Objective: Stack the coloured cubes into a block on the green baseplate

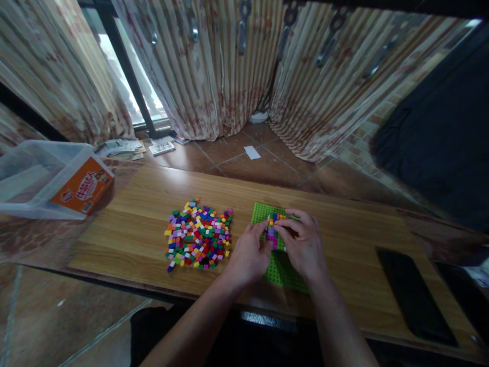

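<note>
Head view. From where I stand: brick build (pixel 271 237) right of centre in the frame, over the green baseplate (pixel 282 271) on the bench (pixel 133 219). Left hand (pixel 250 253): fingers grasping the build's left side. Right hand (pixel 306 245): fingers closed on its upper right; can't tell whether they pinch a separate brick. Loose bricks (pixel 198 237) heaped left of centre. Step in hand, my reading: fitting bricks together. Next move calls for steady left fingers, careful alignment and light, straight pressure.
</note>
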Demonstrator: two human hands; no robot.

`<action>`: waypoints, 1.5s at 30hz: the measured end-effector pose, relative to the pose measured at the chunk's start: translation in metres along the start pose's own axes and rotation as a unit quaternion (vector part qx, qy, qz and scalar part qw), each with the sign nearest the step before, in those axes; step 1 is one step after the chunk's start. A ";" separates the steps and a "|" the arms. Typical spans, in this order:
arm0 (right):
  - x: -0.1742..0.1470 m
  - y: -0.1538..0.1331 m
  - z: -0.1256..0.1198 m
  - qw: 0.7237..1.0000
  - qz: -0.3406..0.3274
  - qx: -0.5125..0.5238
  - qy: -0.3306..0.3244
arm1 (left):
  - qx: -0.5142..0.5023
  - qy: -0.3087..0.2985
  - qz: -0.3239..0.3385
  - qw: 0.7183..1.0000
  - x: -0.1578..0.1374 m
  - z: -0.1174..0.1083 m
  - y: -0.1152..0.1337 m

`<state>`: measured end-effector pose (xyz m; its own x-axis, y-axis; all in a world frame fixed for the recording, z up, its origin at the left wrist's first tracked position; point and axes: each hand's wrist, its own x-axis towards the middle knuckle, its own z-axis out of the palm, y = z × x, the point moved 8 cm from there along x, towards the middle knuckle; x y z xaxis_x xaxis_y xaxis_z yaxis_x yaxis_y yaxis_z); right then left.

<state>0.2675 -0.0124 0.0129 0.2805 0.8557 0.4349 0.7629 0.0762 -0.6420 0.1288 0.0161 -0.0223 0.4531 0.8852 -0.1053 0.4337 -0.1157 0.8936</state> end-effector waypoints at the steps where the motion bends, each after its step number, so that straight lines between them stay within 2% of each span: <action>1: 0.001 0.001 0.001 1.000 0.001 0.001 0.002 | 0.000 0.000 -0.002 1.000 0.000 0.000 0.000; 13: 0.004 0.013 0.004 0.997 0.065 0.038 0.009 | -0.011 0.004 0.002 1.000 0.001 0.002 -0.003; 18: 0.004 0.031 0.012 0.982 0.152 0.107 -0.017 | -0.017 0.007 -0.007 1.000 -0.001 0.002 0.000; 23: 0.009 0.038 0.015 0.972 0.211 0.090 -0.053 | -0.044 0.012 -0.008 0.999 -0.001 0.003 0.001; 28: 0.013 0.036 0.015 0.972 0.207 0.085 -0.075 | -0.047 0.016 -0.009 0.999 -0.001 0.003 -0.001; 35: 0.008 0.034 0.012 0.978 0.177 0.097 -0.057 | -0.041 0.021 -0.019 0.999 -0.001 0.002 -0.001; 41: 0.005 0.042 0.010 0.957 0.231 0.168 -0.042 | -0.035 0.020 -0.022 0.999 0.000 0.003 -0.005; 45: 0.006 0.044 0.010 0.960 0.228 0.159 -0.036 | -0.019 0.024 -0.026 0.999 -0.001 0.004 -0.006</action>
<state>0.2965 0.0010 -0.0190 0.4938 0.8692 0.0249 0.3510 -0.1730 -0.9203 0.1285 0.0141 -0.0292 0.3932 0.9100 -0.1317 0.4244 -0.0526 0.9039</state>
